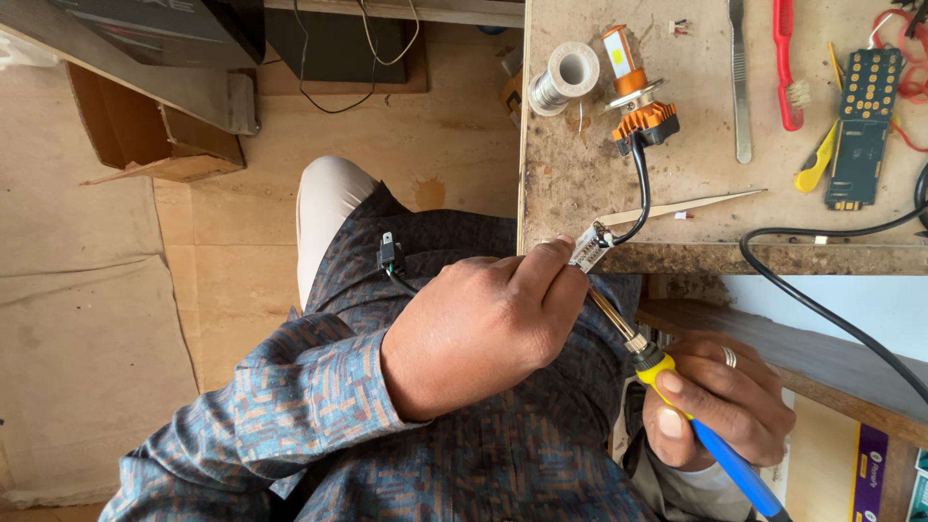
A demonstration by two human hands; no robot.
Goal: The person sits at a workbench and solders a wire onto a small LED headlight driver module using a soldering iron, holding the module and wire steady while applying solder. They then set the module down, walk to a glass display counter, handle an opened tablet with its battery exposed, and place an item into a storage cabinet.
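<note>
The counter [696, 208] is a worn wooden board, and it stands just in front of the person, so the tools stay within easy reach. The left hand [483, 324] is in front of the counter edge, with its fingers [546, 271] pinched closed on a small circuit board [590, 246]; it holds the board up in the air, probably so that the joint is open to the tool. The right hand [720, 401] is lower, with its fingers wrapped around the yellow and blue handle of a soldering iron [677, 391], and the metal tip goes up to the small circuit board and seems to touch it. A black cable [643, 188] goes from this board up to an orange LED bulb [636, 97], which lies on the counter, so the weight of the bulb does not pull on the wire. Just beside the bulb stands a spool of solder wire [563, 77]. More to the right there are metal tweezers [739, 82], a red brush [788, 63] and a dark green circuit board [863, 126], well apart from the hands. A thin pale stick [691, 206] lies near the counter edge, and a small black connector [389, 253] hangs over the person's lap
</note>
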